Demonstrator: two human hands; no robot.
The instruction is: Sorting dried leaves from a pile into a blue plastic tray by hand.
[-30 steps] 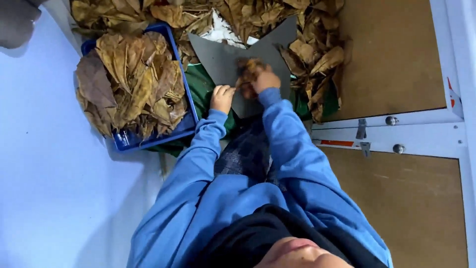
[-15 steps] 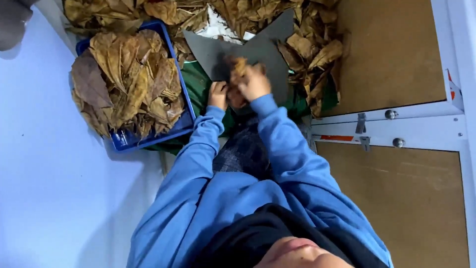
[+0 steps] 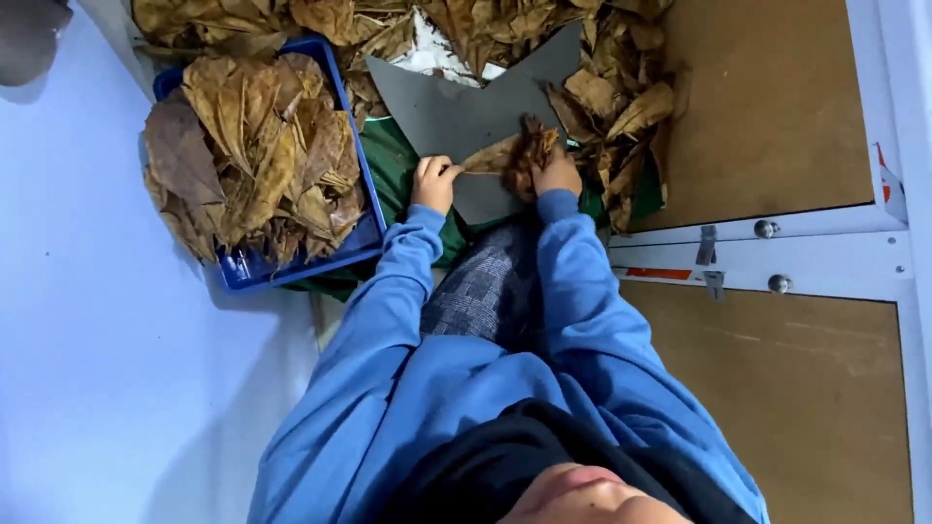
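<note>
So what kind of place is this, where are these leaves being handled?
Probably a small workshop for sorting dried leaves. A blue crate is heaped with brown leaves, more loose leaves lie around a grey board, and both hands hold one leaf over it.

bare grey board [image 3: 437,112] lies open between the blue tray [image 3: 351,146] and loose leaves [image 3: 621,107].

To your left, a blue tray [image 3: 291,277] holds a heap of dry brown leaves [image 3: 248,150]. A green cloth [image 3: 388,170] lies beside it. To your right stand brown panels [image 3: 777,107] in a white frame [image 3: 825,257] with metal bolts [image 3: 767,229].
</note>
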